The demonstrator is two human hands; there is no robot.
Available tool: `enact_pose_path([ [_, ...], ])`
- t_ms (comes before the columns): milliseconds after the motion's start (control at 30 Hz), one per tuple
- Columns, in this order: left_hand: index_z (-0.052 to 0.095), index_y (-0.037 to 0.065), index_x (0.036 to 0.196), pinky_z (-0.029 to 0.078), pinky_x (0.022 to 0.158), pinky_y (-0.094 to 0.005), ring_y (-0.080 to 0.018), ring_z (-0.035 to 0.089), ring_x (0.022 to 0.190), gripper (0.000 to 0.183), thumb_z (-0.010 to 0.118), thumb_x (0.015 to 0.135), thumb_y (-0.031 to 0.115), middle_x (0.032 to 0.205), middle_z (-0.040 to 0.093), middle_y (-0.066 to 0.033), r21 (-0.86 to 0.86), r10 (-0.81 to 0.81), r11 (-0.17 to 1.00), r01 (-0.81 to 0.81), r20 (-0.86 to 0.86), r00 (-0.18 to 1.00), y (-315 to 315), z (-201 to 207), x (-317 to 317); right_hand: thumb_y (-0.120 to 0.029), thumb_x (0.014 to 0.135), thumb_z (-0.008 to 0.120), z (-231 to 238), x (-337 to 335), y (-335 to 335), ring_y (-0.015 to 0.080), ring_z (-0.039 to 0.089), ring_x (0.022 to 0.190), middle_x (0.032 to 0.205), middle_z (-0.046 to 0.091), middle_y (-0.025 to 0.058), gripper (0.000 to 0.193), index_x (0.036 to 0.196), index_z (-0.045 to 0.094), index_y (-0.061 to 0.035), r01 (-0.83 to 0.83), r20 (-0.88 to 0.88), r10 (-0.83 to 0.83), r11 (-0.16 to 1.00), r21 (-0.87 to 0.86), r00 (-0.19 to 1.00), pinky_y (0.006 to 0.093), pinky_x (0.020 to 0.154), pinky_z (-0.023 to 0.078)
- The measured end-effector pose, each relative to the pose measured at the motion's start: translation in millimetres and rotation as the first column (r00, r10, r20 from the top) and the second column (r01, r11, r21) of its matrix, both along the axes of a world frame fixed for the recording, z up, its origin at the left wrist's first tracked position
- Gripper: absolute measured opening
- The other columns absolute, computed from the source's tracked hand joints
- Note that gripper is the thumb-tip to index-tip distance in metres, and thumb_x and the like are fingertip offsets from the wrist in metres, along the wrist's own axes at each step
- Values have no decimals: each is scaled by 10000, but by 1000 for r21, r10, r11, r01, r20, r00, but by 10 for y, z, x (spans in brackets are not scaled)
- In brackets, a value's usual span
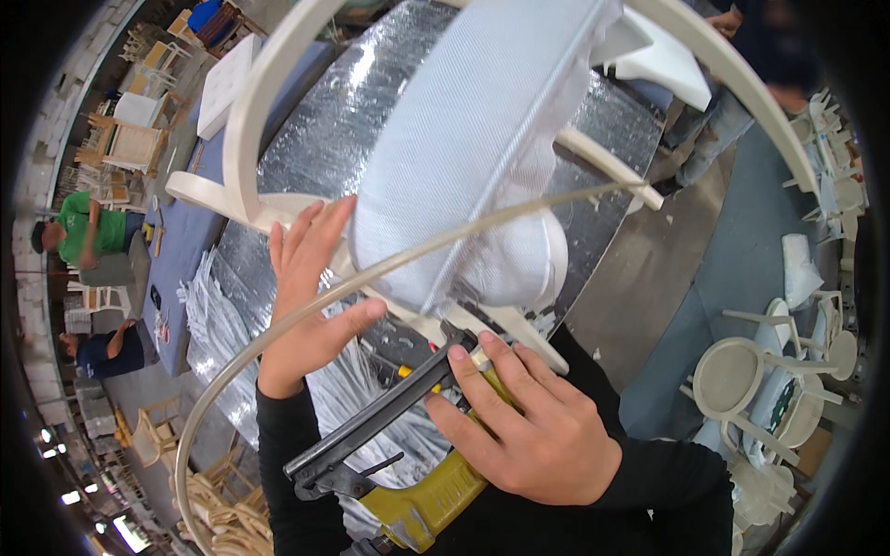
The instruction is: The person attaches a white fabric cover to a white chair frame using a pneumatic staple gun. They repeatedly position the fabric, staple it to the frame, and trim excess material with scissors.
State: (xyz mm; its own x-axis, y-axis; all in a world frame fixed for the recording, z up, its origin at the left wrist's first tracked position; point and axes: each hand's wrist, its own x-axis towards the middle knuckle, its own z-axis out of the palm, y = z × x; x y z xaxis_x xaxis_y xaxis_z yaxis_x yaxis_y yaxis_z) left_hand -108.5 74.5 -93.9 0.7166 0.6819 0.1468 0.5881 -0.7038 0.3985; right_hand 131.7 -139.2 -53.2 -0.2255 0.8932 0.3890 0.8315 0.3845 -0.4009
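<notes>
A yellow and black air staple gun (431,500) is in the grip of my right hand (533,431), whose fingers lie over its head. Its nose meets the lower edge of the pale fabric cover (454,148) on an upholstered chair with a cream wooden frame (243,139). My left hand (311,278) is open, fingers spread, with its fingertips at the cover's left side. Whether they press on it I cannot tell. In front of the chair and my left hand curves a translucent air hose (408,250).
The chair lies on a table wrapped in shiny plastic film (324,120). Fabric strips (227,310) pile up at the left. Beyond is a blue padded bench (185,250), with a person in a green shirt (79,227) nearby. Another person stands at the upper right; chair frames (728,380) stand at right.
</notes>
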Motion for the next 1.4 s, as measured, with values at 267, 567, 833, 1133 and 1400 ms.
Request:
enact_pose_path([
  [267,461,86,1732,52,1363,-629,-395,406,1614,1396,883,656,869,1626,569,-205,-5,127,992,-128,129,983,-147,-147,248,-223,1023,742,-227,105,-6,443,779,1226,1321,797,180,186,1183,794,-142,44,-132,-38,998,44,991,496,977,658],
  [567,431,36,1737,100,1364,-589,-383,445,1590,1443,906,645,851,1738,510,-171,-74,166,985,-155,186,968,-185,-173,233,-234,1031,742,-357,118,75,437,776,1224,1328,796,189,164,1132,789,-113,43,-245,-12,991,125,970,495,994,652],
  [833,398,16,1750,237,1324,-552,-399,448,1519,1420,935,679,778,1703,511,-210,-108,185,979,-172,134,973,-231,-45,291,-241,1031,741,-344,144,149,434,779,1217,1308,801,186,170,1133,784,-113,40,-249,-9,992,118,968,506,1001,654],
  [1133,403,-3,1745,277,1284,-537,-383,483,1456,1462,902,664,846,1599,568,-215,-50,156,987,-153,78,985,-198,9,315,-230,1038,733,-314,124,170,439,786,1194,1284,804,187,178,1155,789,-109,31,-244,-7,995,93,970,506,982,651],
  [1400,435,24,1738,64,1364,-637,-347,516,1507,1403,944,665,771,1601,617,-184,-11,135,991,-135,-20,991,-257,33,291,-232,1031,704,-311,56,174,456,775,1188,1255,798,220,168,1040,730,-66,41,-159,-19,990,134,987,515,973,645],
])
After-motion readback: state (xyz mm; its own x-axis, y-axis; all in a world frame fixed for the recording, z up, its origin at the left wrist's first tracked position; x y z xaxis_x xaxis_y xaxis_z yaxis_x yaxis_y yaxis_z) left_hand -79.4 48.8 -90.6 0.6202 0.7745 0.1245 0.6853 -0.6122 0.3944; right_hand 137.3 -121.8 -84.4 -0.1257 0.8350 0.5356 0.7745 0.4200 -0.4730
